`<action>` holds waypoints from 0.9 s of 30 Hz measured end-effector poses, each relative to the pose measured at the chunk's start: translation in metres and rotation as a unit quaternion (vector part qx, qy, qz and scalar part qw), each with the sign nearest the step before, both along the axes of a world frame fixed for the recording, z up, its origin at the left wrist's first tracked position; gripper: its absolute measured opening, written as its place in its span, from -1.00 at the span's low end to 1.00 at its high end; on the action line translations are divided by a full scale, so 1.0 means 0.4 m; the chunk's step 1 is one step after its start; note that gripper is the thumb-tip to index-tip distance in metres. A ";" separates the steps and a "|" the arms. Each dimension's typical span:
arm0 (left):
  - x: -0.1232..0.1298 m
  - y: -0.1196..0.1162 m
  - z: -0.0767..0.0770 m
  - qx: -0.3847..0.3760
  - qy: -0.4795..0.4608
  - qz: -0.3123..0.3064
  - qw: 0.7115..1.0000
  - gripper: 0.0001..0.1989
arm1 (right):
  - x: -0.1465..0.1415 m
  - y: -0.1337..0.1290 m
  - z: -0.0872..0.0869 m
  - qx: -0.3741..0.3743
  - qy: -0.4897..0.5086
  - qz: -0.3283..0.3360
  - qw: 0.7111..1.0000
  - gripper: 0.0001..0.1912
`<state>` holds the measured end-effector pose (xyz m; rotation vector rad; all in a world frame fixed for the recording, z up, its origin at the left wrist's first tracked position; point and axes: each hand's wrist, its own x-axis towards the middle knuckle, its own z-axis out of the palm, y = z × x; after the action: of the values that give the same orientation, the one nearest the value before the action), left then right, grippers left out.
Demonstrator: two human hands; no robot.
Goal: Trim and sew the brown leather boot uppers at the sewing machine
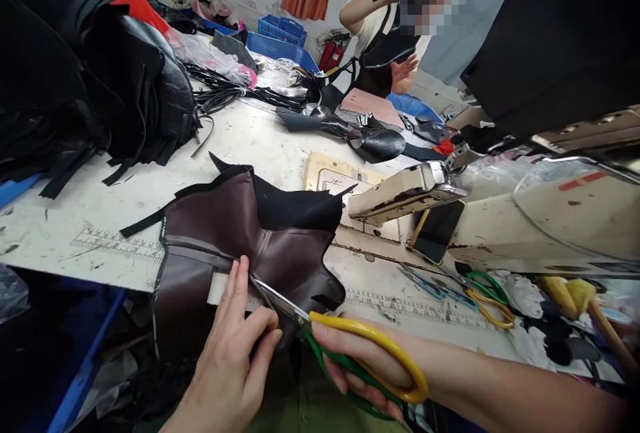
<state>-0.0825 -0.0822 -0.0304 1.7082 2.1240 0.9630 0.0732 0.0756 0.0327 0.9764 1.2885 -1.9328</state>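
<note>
A sewn dark brown leather piece [210, 209] with black backing lies on the white table and hangs over its front edge. My left hand [233, 336] is at its near edge, long fingers resting on the leather, index finger and thumb pinched together at the edge. Scissors [373, 333] with one yellow and one green handle are in my right hand [360, 359], its fingers wrapped through the loops. Their blades point up and left against the leather near my left fingertips; the lower blade is partly hidden.
A sewing machine [400, 196] stands to the right, with a phone [437, 231] against it. More scissors [487, 299] lie on the right. Black pieces [145, 86] are heaped on the left; black strips [240, 94] lie behind. Across the table [240, 133] stands a person [373, 26].
</note>
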 end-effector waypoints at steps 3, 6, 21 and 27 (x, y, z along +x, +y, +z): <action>-0.012 -0.004 0.001 -0.001 0.001 -0.008 1.000 -0.93 | 0.002 0.004 0.001 -0.005 0.010 -0.001 1.000 -0.30; -0.021 -0.008 0.003 -0.005 0.005 -0.016 1.000 -0.93 | 0.004 0.007 -0.005 -0.017 0.010 -0.009 1.000 -0.32; -0.108 -0.003 0.043 0.061 -0.040 0.042 0.996 -0.84 | -0.024 0.008 -0.017 0.026 -0.006 0.028 0.999 -0.31; -0.146 0.037 -0.002 0.044 0.220 0.073 0.972 -0.86 | -0.032 -0.003 0.049 0.057 -0.043 0.064 0.995 -0.33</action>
<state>-0.1410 -0.0676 -0.0311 1.9822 2.5456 0.7790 0.0605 0.0745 0.0522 0.9954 1.3891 -1.7183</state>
